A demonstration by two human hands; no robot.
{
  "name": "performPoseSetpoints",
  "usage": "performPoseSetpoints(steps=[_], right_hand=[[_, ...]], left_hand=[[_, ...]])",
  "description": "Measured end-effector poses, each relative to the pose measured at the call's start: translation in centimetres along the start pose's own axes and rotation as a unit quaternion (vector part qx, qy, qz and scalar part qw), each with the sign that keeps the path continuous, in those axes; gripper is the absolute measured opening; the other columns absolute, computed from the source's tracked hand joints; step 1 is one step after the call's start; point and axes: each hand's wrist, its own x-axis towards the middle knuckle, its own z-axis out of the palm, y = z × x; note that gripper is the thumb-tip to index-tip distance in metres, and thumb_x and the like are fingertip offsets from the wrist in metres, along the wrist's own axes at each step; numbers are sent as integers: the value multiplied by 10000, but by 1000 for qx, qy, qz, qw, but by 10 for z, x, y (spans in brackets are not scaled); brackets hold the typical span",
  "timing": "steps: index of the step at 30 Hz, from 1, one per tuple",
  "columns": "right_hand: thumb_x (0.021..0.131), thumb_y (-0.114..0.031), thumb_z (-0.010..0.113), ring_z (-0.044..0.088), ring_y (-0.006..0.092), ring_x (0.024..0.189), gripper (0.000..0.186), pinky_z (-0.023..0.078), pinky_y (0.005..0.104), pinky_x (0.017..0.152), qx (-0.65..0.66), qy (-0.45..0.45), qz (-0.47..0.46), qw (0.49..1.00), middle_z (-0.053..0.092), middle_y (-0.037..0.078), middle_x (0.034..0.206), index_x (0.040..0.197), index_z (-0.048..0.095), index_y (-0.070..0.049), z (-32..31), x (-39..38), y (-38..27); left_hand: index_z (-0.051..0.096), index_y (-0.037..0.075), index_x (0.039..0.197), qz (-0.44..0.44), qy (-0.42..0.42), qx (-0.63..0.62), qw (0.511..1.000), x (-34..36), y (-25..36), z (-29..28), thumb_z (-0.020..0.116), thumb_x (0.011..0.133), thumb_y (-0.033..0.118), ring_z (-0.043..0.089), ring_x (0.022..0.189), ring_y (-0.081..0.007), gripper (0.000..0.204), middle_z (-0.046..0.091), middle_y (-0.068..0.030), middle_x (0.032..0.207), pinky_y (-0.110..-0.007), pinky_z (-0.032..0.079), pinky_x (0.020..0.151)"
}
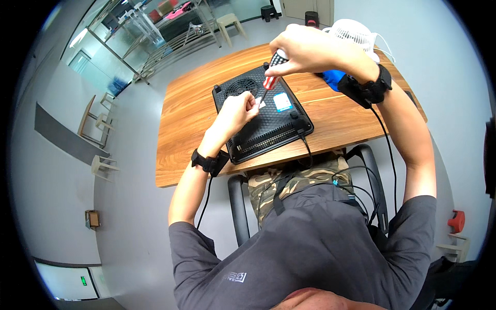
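A flat black appliance (279, 122), which looks like an induction cooker, lies bottom up on the wooden table. Its round fan grille, corner feet, side vents and a blue-and-white label (282, 102) face me. My right hand (302, 49) grips the red, white and black handle of a screwdriver (272, 81), its thin shaft slanting down to the casing. My left hand (237, 111) is closed in a pinch beside the screwdriver's tip, close to a small white sticker. Whatever lies between those fingertips is hidden.
A white fan (352, 32) stands at the table's far right, with a blue object (333, 78) partly behind my right wrist. The appliance's black cord (308, 147) drops over the near edge of the wooden table (186, 124). Cables hang from both wristbands.
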Motion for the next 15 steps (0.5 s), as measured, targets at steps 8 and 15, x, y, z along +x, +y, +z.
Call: performPoseSetpoints(steps=[8, 15], right_hand=[[849, -577, 754, 725, 323, 699, 632, 592, 383, 673, -11, -49, 29, 998, 695, 195, 714, 982, 736, 40, 4, 1, -6], [864, -600, 730, 719, 319, 682, 658, 579, 390, 641, -13, -42, 31, 999, 686, 192, 698, 1002, 736, 43, 5, -1, -3]], left_hand=[[588, -1, 908, 29, -13, 5, 999, 3, 3, 14, 723, 934, 125, 667, 605, -161, 187, 667, -114, 676, -313, 540, 597], [589, -1, 891, -15, -32, -47, 998, 1, 11, 15, 721, 931, 138, 690, 606, -243, 196, 674, -157, 682, -357, 534, 603]])
